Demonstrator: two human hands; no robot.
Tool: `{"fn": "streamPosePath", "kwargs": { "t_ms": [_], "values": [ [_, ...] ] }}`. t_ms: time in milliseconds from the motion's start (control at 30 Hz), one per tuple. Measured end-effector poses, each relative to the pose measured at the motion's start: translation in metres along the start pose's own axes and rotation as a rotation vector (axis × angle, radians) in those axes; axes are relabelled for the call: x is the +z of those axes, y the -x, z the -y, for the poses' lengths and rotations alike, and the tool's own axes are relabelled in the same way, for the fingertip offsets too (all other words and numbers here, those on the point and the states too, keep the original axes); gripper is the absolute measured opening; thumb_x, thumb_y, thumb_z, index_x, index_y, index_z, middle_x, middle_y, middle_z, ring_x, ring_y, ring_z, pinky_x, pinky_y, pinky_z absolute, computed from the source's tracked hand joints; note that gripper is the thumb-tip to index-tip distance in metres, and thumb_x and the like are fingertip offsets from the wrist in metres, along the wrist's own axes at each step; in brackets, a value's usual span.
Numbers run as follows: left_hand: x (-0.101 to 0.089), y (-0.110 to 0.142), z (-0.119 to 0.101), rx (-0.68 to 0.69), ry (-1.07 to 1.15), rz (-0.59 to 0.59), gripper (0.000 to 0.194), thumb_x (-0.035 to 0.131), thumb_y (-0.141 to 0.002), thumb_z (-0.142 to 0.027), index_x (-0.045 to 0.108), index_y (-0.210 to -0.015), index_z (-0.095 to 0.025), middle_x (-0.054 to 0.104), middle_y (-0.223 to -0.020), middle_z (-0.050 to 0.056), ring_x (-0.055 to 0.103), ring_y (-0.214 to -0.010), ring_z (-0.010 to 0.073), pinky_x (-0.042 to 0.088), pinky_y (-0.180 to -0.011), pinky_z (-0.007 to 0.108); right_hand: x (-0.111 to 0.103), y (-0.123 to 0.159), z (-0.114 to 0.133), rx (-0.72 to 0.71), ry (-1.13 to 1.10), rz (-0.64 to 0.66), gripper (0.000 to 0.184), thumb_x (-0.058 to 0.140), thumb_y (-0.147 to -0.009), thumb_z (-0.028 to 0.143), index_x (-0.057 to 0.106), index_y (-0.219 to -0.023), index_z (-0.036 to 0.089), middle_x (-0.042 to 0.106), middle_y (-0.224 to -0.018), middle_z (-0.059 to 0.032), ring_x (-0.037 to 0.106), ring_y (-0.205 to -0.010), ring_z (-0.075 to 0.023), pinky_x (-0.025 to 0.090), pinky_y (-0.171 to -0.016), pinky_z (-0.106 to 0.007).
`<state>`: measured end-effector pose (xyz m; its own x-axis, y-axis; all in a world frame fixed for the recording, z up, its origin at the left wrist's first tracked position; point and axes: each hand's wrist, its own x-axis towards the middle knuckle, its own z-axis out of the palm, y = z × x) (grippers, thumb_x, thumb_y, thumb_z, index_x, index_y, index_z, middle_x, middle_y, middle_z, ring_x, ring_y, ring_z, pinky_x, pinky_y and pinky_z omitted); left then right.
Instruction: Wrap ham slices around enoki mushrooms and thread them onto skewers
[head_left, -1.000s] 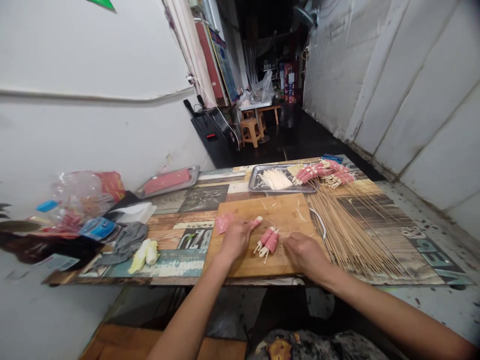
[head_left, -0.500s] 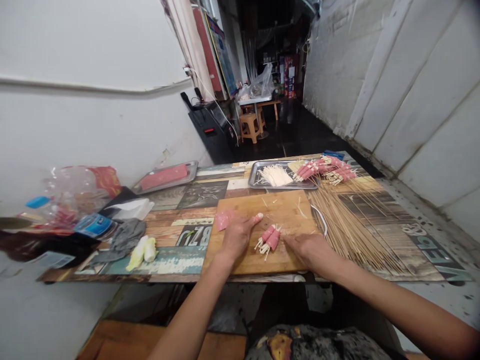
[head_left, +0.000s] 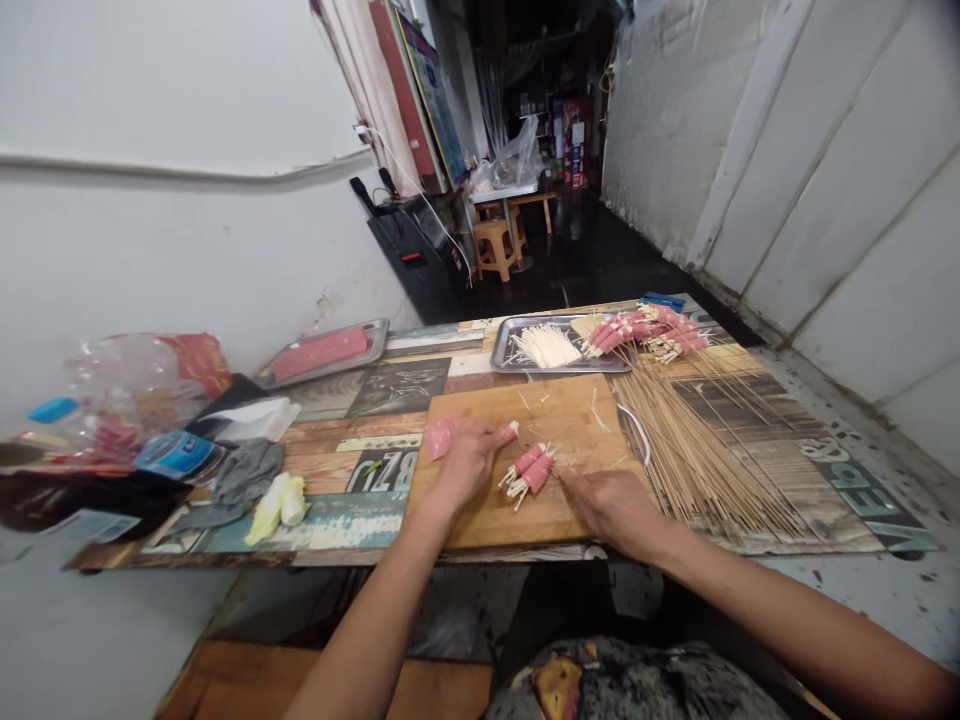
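Note:
My left hand (head_left: 469, 458) is closed on a meat-wrapped enoki roll (head_left: 511, 431), whose pale end sticks out past the fingertips, over the wooden cutting board (head_left: 457, 530). Beside it, on the board, lie a few finished pink rolls (head_left: 535, 468) with white enoki ends poking out. Just right of these, my right hand (head_left: 611, 505) rests low over the board with its fingers drawn together; what they pinch, if anything, is hidden. A thin pink meat slice (head_left: 441, 437) lies flat by the left wrist.
Bamboo skewers (head_left: 697, 460) fan out right of the board. Behind it stand a metal tray (head_left: 499, 362) of enoki and a pile of skewered rolls (head_left: 637, 330). A meat tray (head_left: 379, 345), grey cloth (head_left: 251, 475), cabbage pieces (head_left: 281, 508) and a bottle (head_left: 180, 455) sit to the left.
The view has shifted slightly. My right fingers have drawn in closer together beside the rolls. The left hand keeps its hold on the enoki roll.

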<state>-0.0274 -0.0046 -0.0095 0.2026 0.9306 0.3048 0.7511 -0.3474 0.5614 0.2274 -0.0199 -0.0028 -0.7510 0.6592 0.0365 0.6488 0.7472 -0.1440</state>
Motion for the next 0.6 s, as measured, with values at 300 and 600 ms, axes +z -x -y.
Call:
{"fn": "streamPosePath", "kwargs": {
  "t_ms": [300,600],
  "values": [
    [-0.002,-0.001,-0.003,0.045,-0.046,0.038,0.050,0.040,-0.098,-0.049,0.074,-0.083,-0.015,0.069,-0.073,0.007,0.059,-0.070,0.0164,0.047,-0.072,0.030,-0.004,-0.001,0.000,0.007,-0.014,0.030,0.043,0.037,-0.095,0.018,0.053,-0.134,0.011,0.074,-0.086,-0.0103,0.068,-0.074,-0.0204,0.040,-0.060,-0.028],
    [-0.003,0.000,-0.003,0.010,-0.018,0.041,0.045,0.042,-0.098,-0.046,0.075,-0.092,-0.015,0.071,-0.079,0.009,0.063,-0.076,0.0184,0.050,-0.077,0.032,-0.016,-0.006,0.002,0.049,-0.038,0.068,0.037,0.038,-0.096,0.021,0.061,-0.123,0.014,0.074,-0.084,-0.0103,0.068,-0.074,-0.0203,0.038,-0.058,-0.028]
  ]
}}
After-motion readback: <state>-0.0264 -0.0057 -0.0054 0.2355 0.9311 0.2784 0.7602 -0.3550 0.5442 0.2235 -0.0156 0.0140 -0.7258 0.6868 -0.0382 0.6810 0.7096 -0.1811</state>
